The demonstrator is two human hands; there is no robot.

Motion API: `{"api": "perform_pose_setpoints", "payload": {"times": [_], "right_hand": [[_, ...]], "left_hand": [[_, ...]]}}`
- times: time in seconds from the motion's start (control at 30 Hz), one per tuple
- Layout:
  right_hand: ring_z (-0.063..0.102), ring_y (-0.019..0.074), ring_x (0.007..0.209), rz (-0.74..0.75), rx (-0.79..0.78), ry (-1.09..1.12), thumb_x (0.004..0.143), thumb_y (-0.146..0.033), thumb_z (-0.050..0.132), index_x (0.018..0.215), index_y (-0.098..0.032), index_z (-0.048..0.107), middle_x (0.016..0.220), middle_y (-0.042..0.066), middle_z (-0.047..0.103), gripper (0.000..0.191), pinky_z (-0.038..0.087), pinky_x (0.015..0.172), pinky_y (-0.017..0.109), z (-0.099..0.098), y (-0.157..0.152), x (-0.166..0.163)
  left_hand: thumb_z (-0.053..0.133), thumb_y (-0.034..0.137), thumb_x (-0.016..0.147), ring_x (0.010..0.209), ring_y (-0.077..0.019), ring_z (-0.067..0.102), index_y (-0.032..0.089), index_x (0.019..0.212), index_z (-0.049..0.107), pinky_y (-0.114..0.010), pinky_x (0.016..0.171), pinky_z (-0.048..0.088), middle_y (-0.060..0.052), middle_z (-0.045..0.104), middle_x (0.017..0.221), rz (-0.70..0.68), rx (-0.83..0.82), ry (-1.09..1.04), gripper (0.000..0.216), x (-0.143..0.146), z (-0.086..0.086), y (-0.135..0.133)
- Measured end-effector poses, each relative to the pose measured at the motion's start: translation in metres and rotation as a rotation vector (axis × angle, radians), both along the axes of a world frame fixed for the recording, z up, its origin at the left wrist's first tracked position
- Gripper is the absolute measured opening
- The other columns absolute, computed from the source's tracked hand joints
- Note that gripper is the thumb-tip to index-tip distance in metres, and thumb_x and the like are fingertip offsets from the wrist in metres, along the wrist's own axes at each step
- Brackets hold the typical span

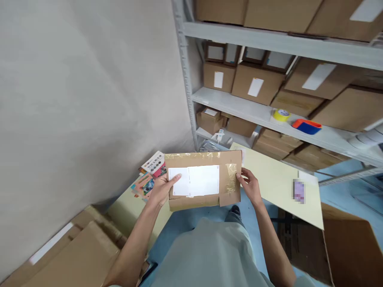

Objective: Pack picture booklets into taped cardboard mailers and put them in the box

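I hold a flat brown cardboard box in front of me, above my lap, by its two short ends. A white label and clear tape cover its top face. My left hand grips the left end, with the thumb lying on the label. My right hand pinches the right end, fingers closed on the edge near a taped flap.
A grey metal shelf rack full of labelled cardboard boxes stands ahead. On one shelf lie a yellow tape roll and a red-and-blue tape dispenser. A pale table lies below, colourful booklets to the left, more cartons bottom left.
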State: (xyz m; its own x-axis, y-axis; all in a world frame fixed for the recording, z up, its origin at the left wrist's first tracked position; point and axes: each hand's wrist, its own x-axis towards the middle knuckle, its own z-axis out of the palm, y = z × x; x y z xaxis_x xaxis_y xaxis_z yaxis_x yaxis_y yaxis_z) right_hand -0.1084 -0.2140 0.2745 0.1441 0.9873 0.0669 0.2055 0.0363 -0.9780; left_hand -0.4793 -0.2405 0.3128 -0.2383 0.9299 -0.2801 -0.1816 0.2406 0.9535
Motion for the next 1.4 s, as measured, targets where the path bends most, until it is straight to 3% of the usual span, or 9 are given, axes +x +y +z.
{"api": "perform_pose_setpoints", "payload": {"times": [0.17, 0.37, 0.6, 0.77, 0.9, 1.0, 1.1, 1.23, 1.4], "right_hand": [[0.079, 0.0332, 0.103, -0.019, -0.073, 0.171, 0.083, -0.068, 0.083, 0.113, -0.023, 0.079, 0.112, 0.013, 0.084, 0.054, 0.064, 0.096, 0.05, -0.006, 0.0, 0.084], [0.079, 0.032, 0.1, -0.157, -0.094, 0.185, 0.082, -0.069, 0.085, 0.107, -0.022, 0.079, 0.107, 0.012, 0.085, 0.054, 0.063, 0.094, 0.048, -0.033, 0.01, 0.184], [0.077, 0.0309, 0.102, -0.249, -0.138, 0.112, 0.089, -0.07, 0.075, 0.109, -0.022, 0.076, 0.11, 0.013, 0.083, 0.052, 0.061, 0.096, 0.048, -0.078, 0.029, 0.287], [0.076, 0.0308, 0.107, -0.272, -0.179, 0.067, 0.091, -0.073, 0.069, 0.108, -0.022, 0.073, 0.112, 0.012, 0.082, 0.054, 0.061, 0.102, 0.05, -0.101, 0.037, 0.337], [0.066, 0.0326, 0.134, -0.257, -0.206, 0.06, 0.094, -0.072, 0.064, 0.13, -0.023, 0.071, 0.143, 0.014, 0.072, 0.061, 0.054, 0.116, 0.054, -0.111, 0.042, 0.358], [0.051, 0.035, 0.153, -0.231, -0.261, 0.1, 0.093, -0.076, 0.064, 0.146, -0.025, 0.067, 0.16, 0.013, 0.06, 0.073, 0.042, 0.127, 0.058, -0.116, 0.048, 0.36], [0.043, 0.0353, 0.16, -0.191, -0.322, 0.208, 0.093, -0.08, 0.061, 0.157, -0.03, 0.06, 0.171, 0.01, 0.049, 0.081, 0.042, 0.127, 0.06, -0.115, 0.053, 0.356], [0.04, 0.0331, 0.162, -0.192, -0.388, 0.313, 0.096, -0.083, 0.055, 0.167, -0.036, 0.046, 0.179, 0.004, 0.033, 0.085, 0.047, 0.124, 0.056, -0.105, 0.055, 0.353], [0.038, 0.0296, 0.164, -0.227, -0.378, 0.249, 0.098, -0.081, 0.056, 0.169, -0.035, 0.044, 0.177, 0.002, 0.038, 0.085, 0.046, 0.127, 0.051, -0.09, 0.056, 0.355]], "left_hand": [[0.099, 0.068, 0.057, 0.095, -0.036, 0.082, 0.014, 0.103, 0.082, -0.047, 0.087, 0.068, -0.015, 0.085, 0.103, -0.218, -0.026, -0.039, 0.073, 0.086, -0.014, 0.047], [0.098, 0.066, 0.059, 0.1, -0.0376, 0.081, 0.015, 0.103, 0.083, -0.047, 0.087, 0.067, -0.015, 0.085, 0.104, -0.338, -0.076, 0.045, 0.07, 0.189, -0.038, 0.101], [0.092, 0.067, 0.065, 0.11, -0.037, 0.078, 0.016, 0.111, 0.077, -0.044, 0.091, 0.064, -0.016, 0.083, 0.114, -0.467, -0.079, 0.176, 0.071, 0.308, -0.093, 0.168], [0.088, 0.061, 0.069, 0.121, -0.0351, 0.073, 0.017, 0.121, 0.07, -0.048, 0.106, 0.057, -0.017, 0.079, 0.126, -0.517, -0.013, 0.274, 0.071, 0.376, -0.13, 0.189], [0.08, 0.053, 0.073, 0.13, -0.0335, 0.069, 0.018, 0.124, 0.07, -0.047, 0.115, 0.052, -0.015, 0.076, 0.131, -0.592, -0.022, 0.348, 0.062, 0.407, -0.137, 0.195], [0.073, 0.044, 0.076, 0.136, -0.0325, 0.065, 0.019, 0.128, 0.07, -0.045, 0.117, 0.05, -0.014, 0.075, 0.134, -0.698, -0.023, 0.349, 0.057, 0.422, -0.135, 0.201], [0.069, 0.04, 0.076, 0.136, -0.0337, 0.064, 0.017, 0.128, 0.074, -0.046, 0.117, 0.05, -0.014, 0.077, 0.131, -0.766, -0.024, 0.334, 0.057, 0.429, -0.135, 0.209], [0.069, 0.054, 0.078, 0.134, -0.0366, 0.067, 0.017, 0.13, 0.076, -0.049, 0.112, 0.055, -0.015, 0.078, 0.132, -0.678, -0.132, 0.182, 0.064, 0.426, -0.138, 0.218], [0.074, 0.08, 0.078, 0.117, -0.0368, 0.076, 0.014, 0.132, 0.075, -0.048, 0.099, 0.062, -0.021, 0.079, 0.128, -0.643, -0.291, 0.031, 0.085, 0.421, -0.136, 0.22]]}}
